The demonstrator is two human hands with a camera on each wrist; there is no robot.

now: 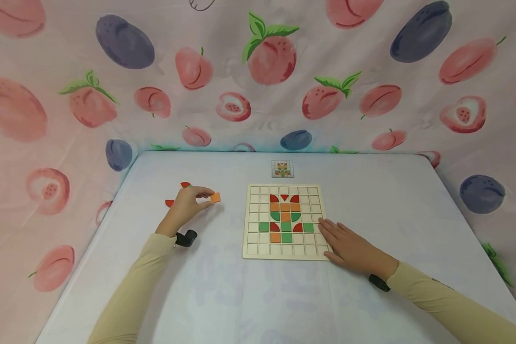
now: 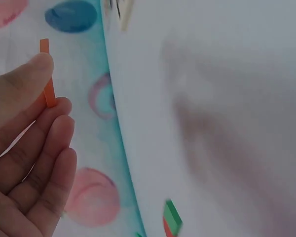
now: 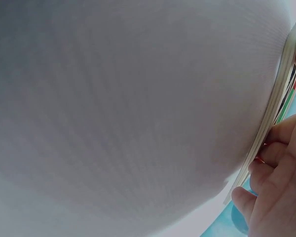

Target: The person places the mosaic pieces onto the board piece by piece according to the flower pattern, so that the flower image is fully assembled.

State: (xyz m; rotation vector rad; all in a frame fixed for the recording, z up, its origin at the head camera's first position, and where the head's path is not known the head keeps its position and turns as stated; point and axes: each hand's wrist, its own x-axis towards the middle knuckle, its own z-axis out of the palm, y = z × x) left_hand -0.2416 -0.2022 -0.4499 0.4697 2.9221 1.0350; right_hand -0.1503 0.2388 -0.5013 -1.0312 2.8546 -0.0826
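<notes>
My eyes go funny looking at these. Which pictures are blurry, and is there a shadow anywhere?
Head view: sharp, evenly lit. Left wrist view: soft, with a smeared grey shadow on the table beside the orange tile. Right wrist view: mostly blurred white, only the board edge is readable.

Pale blue table (image 1: pixel 369 200) fills the lower frame, and at its centre lies the wooden grid board (image 1: pixel 285 222); above it a small pattern card (image 1: pixel 282 168), loose red pieces (image 1: pixel 169 202) at left.
</notes>
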